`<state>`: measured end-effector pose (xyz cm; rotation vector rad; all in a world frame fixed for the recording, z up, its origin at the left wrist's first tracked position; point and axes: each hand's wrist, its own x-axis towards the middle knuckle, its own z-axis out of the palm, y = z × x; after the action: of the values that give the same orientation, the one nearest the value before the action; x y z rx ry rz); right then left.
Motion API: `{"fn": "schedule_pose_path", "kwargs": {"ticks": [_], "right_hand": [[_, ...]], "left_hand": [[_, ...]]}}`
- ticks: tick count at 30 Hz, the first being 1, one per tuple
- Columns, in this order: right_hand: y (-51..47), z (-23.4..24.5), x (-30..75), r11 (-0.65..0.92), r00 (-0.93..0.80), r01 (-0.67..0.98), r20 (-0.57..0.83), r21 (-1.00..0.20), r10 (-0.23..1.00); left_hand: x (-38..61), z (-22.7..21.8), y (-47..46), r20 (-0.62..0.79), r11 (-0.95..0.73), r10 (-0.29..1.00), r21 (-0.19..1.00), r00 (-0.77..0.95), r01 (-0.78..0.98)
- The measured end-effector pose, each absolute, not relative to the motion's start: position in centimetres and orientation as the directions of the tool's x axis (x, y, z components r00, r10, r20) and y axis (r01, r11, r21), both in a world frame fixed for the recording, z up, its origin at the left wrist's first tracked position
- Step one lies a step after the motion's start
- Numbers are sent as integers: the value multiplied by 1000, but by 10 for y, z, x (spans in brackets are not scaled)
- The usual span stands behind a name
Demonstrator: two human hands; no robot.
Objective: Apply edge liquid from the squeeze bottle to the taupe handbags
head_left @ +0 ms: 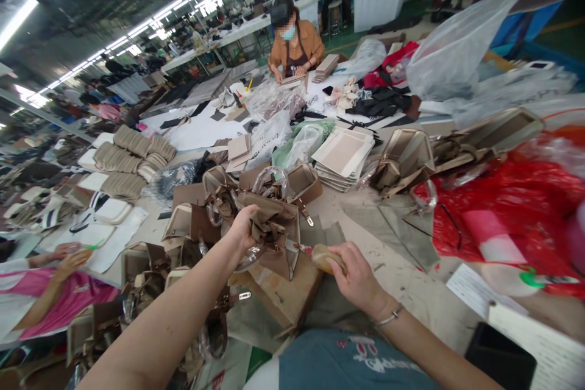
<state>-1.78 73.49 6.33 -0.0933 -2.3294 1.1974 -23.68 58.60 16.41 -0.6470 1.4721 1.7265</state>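
Note:
My left hand (243,226) is closed around the crumpled top of a brown leather bag (274,219) with plastic-wrapped handles, and lifts it above a cardboard box (278,295). My right hand (354,277) is wrapped around the wooden handle of a small brush (325,256) whose tip points at the bag's lower edge. More brown and tan bags (150,280) lie piled to my left.
A stack of beige flat panels (342,155) and tan bags (404,158) lie beyond. Red plastic sheeting (507,201) covers the right side. A person in brown (295,42) works across the table. Another person's hands (68,259) and pink sleeve show at the left.

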Motion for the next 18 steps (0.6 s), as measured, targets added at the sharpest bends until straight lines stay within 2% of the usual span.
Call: {"fn": "schedule_pose_path", "kwargs": {"ticks": [4,7,12,18], "right_hand": [[740,70,-18,651,-835,-220,486,-726,259],[747,73,-20,710,-817,-275,547,-648,183],[744,66,-13,746,-840,-326,541,-581,55],[747,68,-12,754,-794,-367,606,-545,51]], "left_hand": [[-237,163,586,-744,18,247,644,-620,-765],[-238,161,585,-731,42,253,663,-634,-748],[-238,160,585,-728,58,260,668,-635,-742],[-239,161,587,-734,71,268,661,-624,-747]]}}
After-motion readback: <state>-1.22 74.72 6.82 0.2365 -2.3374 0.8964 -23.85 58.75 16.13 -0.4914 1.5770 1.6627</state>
